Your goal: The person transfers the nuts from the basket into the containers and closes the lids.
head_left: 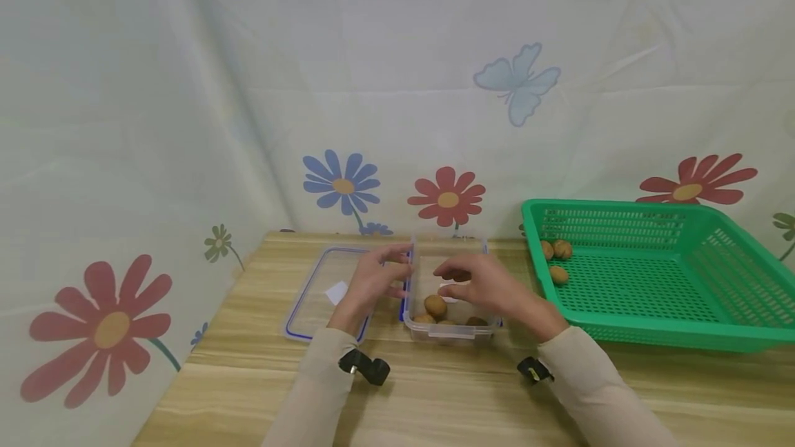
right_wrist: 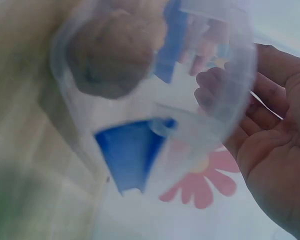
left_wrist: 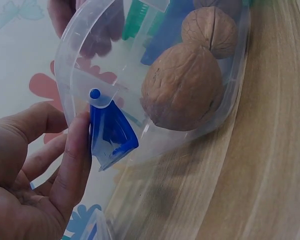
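Note:
A clear plastic box (head_left: 452, 330) with blue side latches stands on the table, several walnuts (head_left: 436, 306) lying at its near end. By the box's left wall is my left hand (head_left: 374, 276), its fingers lightly bent at the rim beside a hanging blue latch (left_wrist: 112, 132); it holds no walnut. My right hand (head_left: 491, 285) reaches over the right rim with its fingers loosely bent above the box. No walnut shows in that hand in the right wrist view, where a walnut (right_wrist: 110, 57) appears through the blurred wall.
Left of the box lies its clear lid (head_left: 310, 295) with a blue seal and a white label. A large green basket (head_left: 658, 330) stands at right, with three walnuts (head_left: 559, 274) at its left side. A flowered curtain (head_left: 397, 102) hangs behind the wooden table (head_left: 428, 392).

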